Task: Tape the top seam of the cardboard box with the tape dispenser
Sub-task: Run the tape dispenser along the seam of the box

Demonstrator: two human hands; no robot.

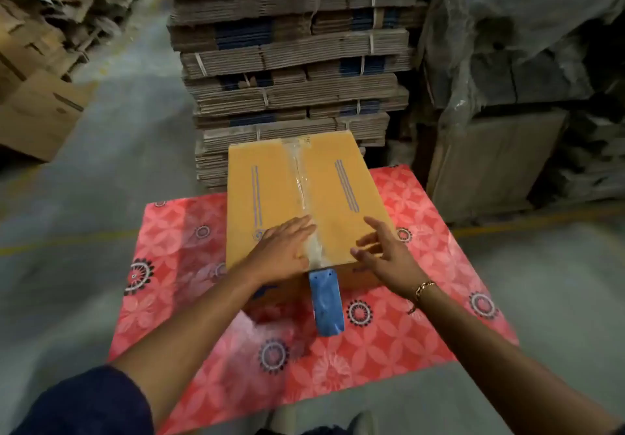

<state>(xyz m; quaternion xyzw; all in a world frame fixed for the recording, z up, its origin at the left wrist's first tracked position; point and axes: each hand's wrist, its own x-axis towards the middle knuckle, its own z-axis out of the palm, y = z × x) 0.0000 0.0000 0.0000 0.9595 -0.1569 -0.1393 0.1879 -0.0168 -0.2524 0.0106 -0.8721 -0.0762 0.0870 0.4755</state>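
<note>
A closed yellow-brown cardboard box (270,194) stands on a red patterned mat. Clear tape (299,177) runs along its top seam from the far edge to the near edge. My left hand (282,252) lies flat on the box top, fingers spread, pressing beside the tape at the near end. My right hand (385,252) hovers with fingers apart over the box's near right corner and holds nothing. The blue tape dispenser (326,302) hangs at the box's near face below the seam, with neither hand on it.
The red floral mat (422,299) lies on a grey concrete floor (84,197). A tall stack of flattened cartons (291,72) rises right behind the box. Plastic-wrapped pallets (507,79) stand at right, loose cartons (37,109) at left.
</note>
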